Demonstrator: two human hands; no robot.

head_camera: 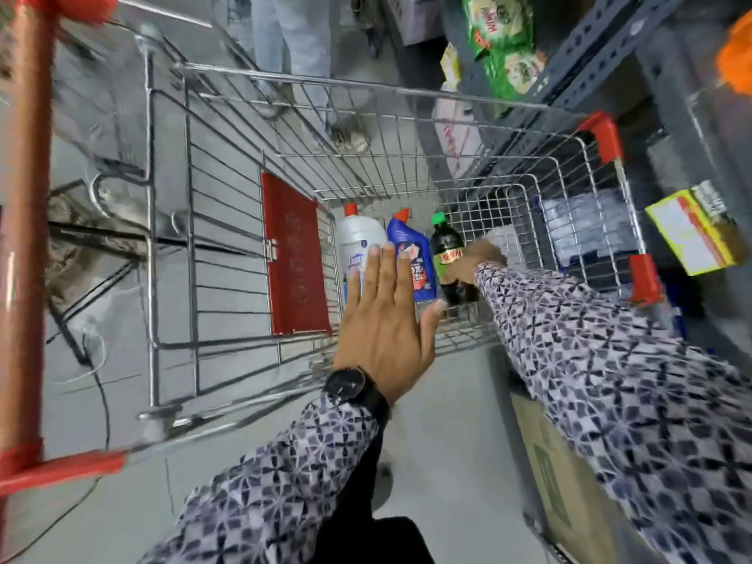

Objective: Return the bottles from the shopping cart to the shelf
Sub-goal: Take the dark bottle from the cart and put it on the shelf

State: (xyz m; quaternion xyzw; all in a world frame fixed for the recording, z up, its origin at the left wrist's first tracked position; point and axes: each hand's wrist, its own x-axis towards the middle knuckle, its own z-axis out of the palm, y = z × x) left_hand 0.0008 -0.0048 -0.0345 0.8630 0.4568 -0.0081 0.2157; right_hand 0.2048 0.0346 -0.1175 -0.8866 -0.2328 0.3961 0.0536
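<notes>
Bottles sit in a row on the floor of the shopping cart [366,116]: a white bottle [356,242], a blue bottle [411,254] and a dark bottle [445,246] with a green cap. All three have their caps pointing away from the person, long axes running roughly along the fingers' reach. The right hand [474,264] is closed around the dark bottle's middle, its fingers wrapped out of sight behind it. The left hand [384,319] is spread flat and holds nothing; the white and blue bottles lie just beyond and under its fingertips [388,250]. That hand is the nearer to those two. The shelf [602,59] stands to the right, past the cart's far side, so I'd judge the dark bottle goes up first.
</notes>
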